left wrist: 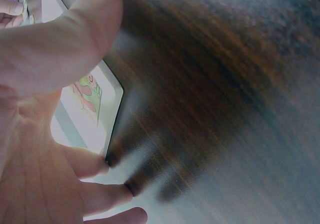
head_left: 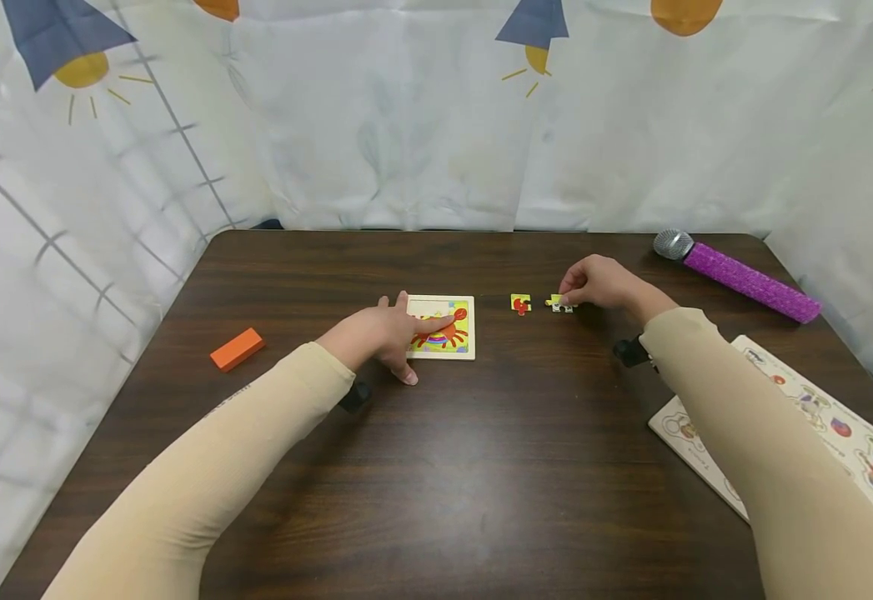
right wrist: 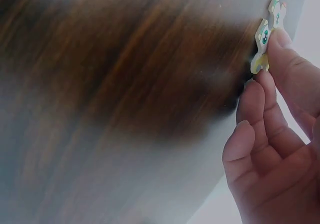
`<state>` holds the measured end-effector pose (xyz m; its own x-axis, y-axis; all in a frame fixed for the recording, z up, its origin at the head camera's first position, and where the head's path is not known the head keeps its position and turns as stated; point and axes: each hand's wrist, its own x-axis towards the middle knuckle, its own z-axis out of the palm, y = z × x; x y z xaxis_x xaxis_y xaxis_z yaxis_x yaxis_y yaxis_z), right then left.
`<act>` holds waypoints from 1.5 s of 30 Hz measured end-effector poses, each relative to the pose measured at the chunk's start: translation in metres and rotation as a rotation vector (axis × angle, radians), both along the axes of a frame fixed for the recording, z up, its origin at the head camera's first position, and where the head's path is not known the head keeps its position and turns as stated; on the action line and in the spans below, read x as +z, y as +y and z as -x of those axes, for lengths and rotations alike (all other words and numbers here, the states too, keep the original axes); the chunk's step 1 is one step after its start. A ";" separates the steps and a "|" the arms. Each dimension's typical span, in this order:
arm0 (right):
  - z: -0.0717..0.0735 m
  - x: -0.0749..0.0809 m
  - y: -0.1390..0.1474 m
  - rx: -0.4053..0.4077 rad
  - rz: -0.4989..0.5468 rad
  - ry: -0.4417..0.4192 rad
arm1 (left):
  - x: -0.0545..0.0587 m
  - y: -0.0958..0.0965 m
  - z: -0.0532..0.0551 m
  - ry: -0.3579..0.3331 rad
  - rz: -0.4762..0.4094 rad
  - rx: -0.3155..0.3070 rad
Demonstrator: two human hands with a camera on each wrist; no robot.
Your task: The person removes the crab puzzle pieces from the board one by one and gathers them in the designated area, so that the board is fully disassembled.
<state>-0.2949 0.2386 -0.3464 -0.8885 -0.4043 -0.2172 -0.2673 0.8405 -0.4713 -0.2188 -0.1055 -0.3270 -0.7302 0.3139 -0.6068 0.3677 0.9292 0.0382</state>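
A small crab puzzle in a pale frame [head_left: 471,333] lies on the table, with part of its picture at the upper left bare. My left hand [head_left: 376,333] rests over its left side, fingers spread, one finger stretched across the crab. In the left wrist view the fingertips touch down around the frame's corner [left wrist: 116,94]. To the right, my right hand [head_left: 603,282] pinches a yellow jigsaw piece [head_left: 554,302] with printed eyes [right wrist: 265,37], low over the table. Between the hands lies another jigsaw piece [head_left: 521,305], yellow with red.
An orange block [head_left: 237,349] lies on the left of the dark wooden table [head_left: 436,467]. At the back right is a purple glittery microphone [head_left: 751,282]. A large picture puzzle board [head_left: 819,400] lies at the right, partly under my right forearm. A patterned curtain [head_left: 436,125] hangs behind.
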 end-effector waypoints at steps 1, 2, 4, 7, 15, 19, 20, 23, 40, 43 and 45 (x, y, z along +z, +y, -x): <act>0.000 0.000 -0.001 -0.003 0.000 0.000 | 0.000 0.000 0.000 -0.003 0.000 0.000; 0.000 0.000 -0.001 -0.005 0.001 0.000 | 0.001 0.000 0.000 -0.004 0.001 -0.001; 0.000 0.000 -0.003 -0.004 0.007 -0.003 | 0.001 0.000 -0.001 -0.006 0.002 0.000; -0.001 0.001 -0.004 -0.002 0.015 -0.011 | 0.002 0.000 -0.001 -0.007 0.004 -0.001; -0.003 0.000 -0.006 -0.006 0.012 -0.023 | 0.001 0.000 -0.001 -0.003 0.005 -0.001; -0.003 0.000 -0.006 -0.007 0.003 -0.019 | 0.001 0.000 -0.001 0.002 -0.002 0.003; -0.003 0.000 -0.006 -0.008 0.000 -0.016 | 0.001 0.000 -0.001 0.002 -0.004 0.005; -0.003 0.000 -0.006 -0.008 0.001 -0.016 | 0.002 0.000 -0.002 -0.002 -0.014 0.015; -0.005 0.001 -0.006 -0.024 0.020 -0.040 | 0.003 0.001 -0.002 0.000 -0.006 0.017; -0.004 0.001 -0.006 -0.021 0.022 -0.043 | 0.003 0.001 -0.002 -0.001 -0.006 0.017; -0.004 0.001 -0.006 -0.019 0.021 -0.044 | 0.003 0.001 -0.002 -0.002 -0.007 0.018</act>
